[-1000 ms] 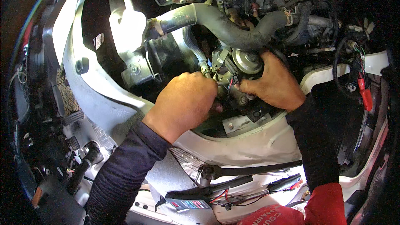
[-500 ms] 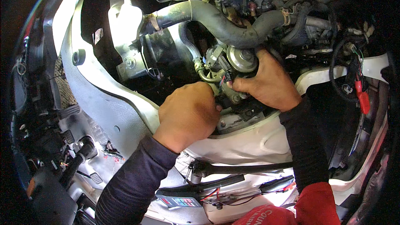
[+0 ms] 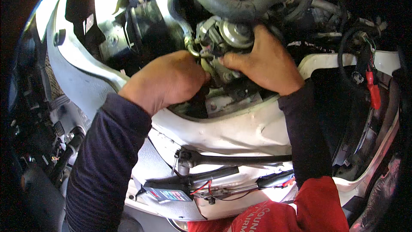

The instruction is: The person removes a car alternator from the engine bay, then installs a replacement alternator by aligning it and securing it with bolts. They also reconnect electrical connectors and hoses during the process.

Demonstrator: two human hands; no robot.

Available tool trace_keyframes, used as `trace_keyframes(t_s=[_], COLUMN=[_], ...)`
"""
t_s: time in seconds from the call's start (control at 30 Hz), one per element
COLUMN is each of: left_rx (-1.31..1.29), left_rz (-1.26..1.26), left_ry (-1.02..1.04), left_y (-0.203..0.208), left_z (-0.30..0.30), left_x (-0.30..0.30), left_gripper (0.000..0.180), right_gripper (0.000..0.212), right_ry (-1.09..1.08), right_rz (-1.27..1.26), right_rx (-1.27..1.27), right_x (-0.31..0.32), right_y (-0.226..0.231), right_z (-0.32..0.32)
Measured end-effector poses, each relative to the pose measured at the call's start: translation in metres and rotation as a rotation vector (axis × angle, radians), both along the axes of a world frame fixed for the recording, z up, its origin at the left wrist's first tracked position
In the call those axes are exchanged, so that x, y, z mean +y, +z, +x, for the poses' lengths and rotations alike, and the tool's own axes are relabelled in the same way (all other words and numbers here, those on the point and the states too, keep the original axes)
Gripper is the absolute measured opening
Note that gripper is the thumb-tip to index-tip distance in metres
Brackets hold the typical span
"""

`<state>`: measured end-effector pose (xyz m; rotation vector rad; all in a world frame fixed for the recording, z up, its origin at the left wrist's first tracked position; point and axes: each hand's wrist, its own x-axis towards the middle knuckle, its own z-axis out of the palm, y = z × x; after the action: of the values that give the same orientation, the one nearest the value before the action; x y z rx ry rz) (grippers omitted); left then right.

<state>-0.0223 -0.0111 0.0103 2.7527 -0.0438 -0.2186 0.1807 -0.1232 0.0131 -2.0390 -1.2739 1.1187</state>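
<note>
A metal fuel filter housing with a round silver cap [image 3: 236, 34] sits below the thick black hose [image 3: 223, 4] in the engine bay. My right hand [image 3: 270, 64] is wrapped round its right side, the thumb across the front under the cap and the fingers hidden behind. Lower left of the housing, my left hand [image 3: 167, 77] is closed with its knuckles up. Its fingertips curl down out of sight, so what they grip cannot be made out. Close above that hand, a thinner hose with a brass-coloured fitting [image 3: 189, 42] runs into the housing.
A white body panel [image 3: 223, 135] curves along the near side of the bay. Below it lie a black bar [image 3: 240, 160], a grey box with coloured markings [image 3: 167, 194] and thin red and black wires. A red-sleeved connector [image 3: 373, 90] hangs at the right. Pedals show at the left.
The scene has shifted upward and a little left in view. My left wrist and forearm have swung out leftward, the hand still closed below the housing. My right hand keeps its hold.
</note>
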Motion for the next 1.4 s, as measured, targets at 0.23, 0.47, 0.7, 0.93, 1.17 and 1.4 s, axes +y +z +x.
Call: trace_keyframes(t_s=[0.23, 0.47, 0.7, 0.93, 1.17, 1.4], left_rx=[0.298, 0.261, 0.468, 0.602, 0.618, 0.657], left_rz=[0.151, -0.274, -0.532, -0.568, -0.174, -0.088], left_ry=[0.121, 0.911, 0.768, 0.682, 0.617, 0.607], left_y=[-0.005, 0.006, 0.03, 0.014, 0.035, 0.055], left_z=[0.006, 0.018, 0.011, 0.011, 0.009, 0.012], left_x=[-0.023, -0.05, -0.029, 0.002, -0.011, -0.037], left_gripper=[0.022, 0.022, 0.012, 0.023, 0.027, 0.016], right_gripper=[0.068, 0.076, 0.082, 0.083, 0.088, 0.095], right_ry=[0.011, 0.014, -0.086, -0.088, -0.09, -0.087], right_rz=[-0.072, -0.046, -0.041, -0.031, -0.152, -0.243], right_rx=[-0.126, -0.119, -0.057, 0.012, 0.025, 0.017], right_x=[0.0, -0.005, -0.007, -0.007, -0.004, -0.008], right_y=[-0.001, -0.007, -0.007, -0.004, 0.001, 0.002], right_z=[-0.002, -0.001, -0.007, -0.005, -0.008, -0.004])
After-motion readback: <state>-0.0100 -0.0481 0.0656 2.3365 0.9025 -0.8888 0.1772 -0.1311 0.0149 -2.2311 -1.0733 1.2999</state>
